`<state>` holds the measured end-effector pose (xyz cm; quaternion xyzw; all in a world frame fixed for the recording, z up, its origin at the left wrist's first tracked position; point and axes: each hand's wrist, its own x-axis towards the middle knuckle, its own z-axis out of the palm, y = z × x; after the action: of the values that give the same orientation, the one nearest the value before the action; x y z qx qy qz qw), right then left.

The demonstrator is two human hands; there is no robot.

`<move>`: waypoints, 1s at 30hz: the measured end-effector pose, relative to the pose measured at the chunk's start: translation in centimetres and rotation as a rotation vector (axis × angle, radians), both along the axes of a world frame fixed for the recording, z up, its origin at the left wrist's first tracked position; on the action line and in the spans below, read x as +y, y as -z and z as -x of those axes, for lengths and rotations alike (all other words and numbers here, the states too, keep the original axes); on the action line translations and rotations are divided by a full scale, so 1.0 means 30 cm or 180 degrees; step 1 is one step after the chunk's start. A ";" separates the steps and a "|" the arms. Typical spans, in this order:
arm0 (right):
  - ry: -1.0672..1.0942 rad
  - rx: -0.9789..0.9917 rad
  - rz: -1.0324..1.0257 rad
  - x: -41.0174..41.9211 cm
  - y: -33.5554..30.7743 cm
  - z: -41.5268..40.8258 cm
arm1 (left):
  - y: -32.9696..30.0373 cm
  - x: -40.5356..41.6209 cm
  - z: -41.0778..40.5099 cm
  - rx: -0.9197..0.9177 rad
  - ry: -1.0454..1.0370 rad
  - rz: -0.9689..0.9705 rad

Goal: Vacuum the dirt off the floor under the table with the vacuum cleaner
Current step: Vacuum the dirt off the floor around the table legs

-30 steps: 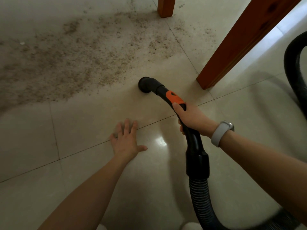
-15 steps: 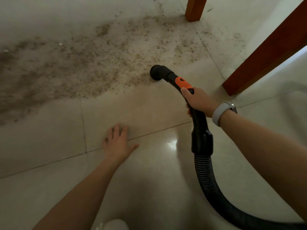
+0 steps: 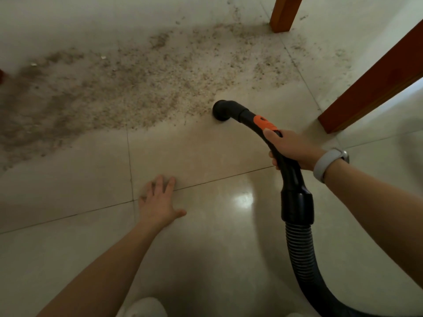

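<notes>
A wide patch of brown dirt (image 3: 128, 88) covers the pale tiled floor under the table, from the far left to the far table leg. The black vacuum nozzle (image 3: 220, 110) sits mouth-down on the floor at the patch's near right edge. My right hand (image 3: 290, 148) grips the black handle pipe just behind its orange slider (image 3: 263, 122). The ribbed black hose (image 3: 304, 259) curves back toward the lower right. My left hand (image 3: 160, 202) lies flat on the tile, fingers spread, well short of the dirt.
Two reddish wooden table legs stand here: one at the far top (image 3: 283, 12), one slanting in from the right (image 3: 375, 88). A grey watch band (image 3: 327, 164) is on my right wrist. Something white, blurred, shows at the bottom edge (image 3: 146, 307).
The nozzle has moved forward to the edge of the dirt patch. My view has shifted left, bringing more of the dirt into sight. My left hand stays flat on the floor.
</notes>
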<state>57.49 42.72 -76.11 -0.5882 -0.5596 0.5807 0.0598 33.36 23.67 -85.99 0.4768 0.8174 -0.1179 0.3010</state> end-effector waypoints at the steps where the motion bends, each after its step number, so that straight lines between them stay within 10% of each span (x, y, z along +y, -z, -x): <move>1: 0.0008 0.0026 0.0075 -0.001 -0.007 -0.003 | 0.000 -0.004 0.011 0.0012 0.0071 0.0042; 30: 0.0063 -0.0149 -0.0084 0.050 0.005 0.131 | 0.014 0.005 0.041 -0.0203 0.0093 0.0023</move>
<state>53.55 44.24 -76.25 -0.6063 -0.5626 0.5588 0.0603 32.13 23.82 -86.42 0.4912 0.7999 -0.1100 0.3269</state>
